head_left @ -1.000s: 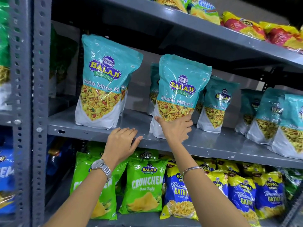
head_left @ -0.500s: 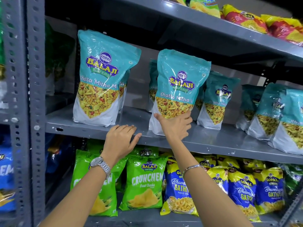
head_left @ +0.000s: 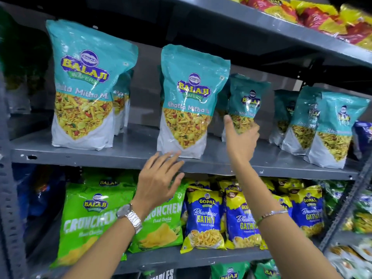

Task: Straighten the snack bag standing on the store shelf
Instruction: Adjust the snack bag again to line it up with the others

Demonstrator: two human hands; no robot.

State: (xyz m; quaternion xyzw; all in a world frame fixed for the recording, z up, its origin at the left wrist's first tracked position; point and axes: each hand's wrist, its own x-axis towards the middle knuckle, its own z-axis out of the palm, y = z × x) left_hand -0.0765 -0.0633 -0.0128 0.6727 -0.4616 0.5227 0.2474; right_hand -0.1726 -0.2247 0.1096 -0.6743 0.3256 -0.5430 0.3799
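A teal Balaji Khatta Mitha snack bag (head_left: 189,101) stands upright at the front edge of the grey middle shelf (head_left: 124,153), with no hand on it. My left hand (head_left: 159,178) hovers just below its bottom left corner, fingers spread, holding nothing. My right hand (head_left: 240,137) is raised to the right of that bag, thumb up and fingers apart. Its fingertips reach the lower front of a smaller teal bag (head_left: 248,99) standing further back. I cannot tell whether they press on it.
Another large teal bag (head_left: 84,83) stands at the left of the shelf and several more (head_left: 334,127) at the right. Green Crunchem (head_left: 90,218) and blue Gathiya packets (head_left: 205,216) fill the shelf below. Red and yellow packets (head_left: 314,17) lie on the top shelf. A perforated upright (head_left: 8,198) runs down the left.
My right hand let go of the middle bag's lower front and moved right to the smaller bag behind. My left hand left the shelf edge and shifted right under the middle bag.
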